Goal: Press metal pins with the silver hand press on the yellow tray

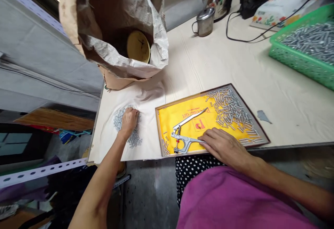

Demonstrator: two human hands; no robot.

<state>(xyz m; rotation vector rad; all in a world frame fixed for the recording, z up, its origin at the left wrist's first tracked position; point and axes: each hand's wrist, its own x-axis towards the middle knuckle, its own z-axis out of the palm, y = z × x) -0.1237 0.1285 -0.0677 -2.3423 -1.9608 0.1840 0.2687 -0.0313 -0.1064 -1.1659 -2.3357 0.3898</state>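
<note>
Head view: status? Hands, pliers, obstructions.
Left hand on piled metal pieces. Right hand touching pliers. Pliers open in yellow tray. Sack beyond pile, blocking neither hand.

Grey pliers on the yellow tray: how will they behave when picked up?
The pliers look metallic, so probably stiff overall. The upper handle would likely give and rebound under a squeeze, given the coil spring. Held only by the lower handle, near the right hand, they may tip toward the head.
</note>
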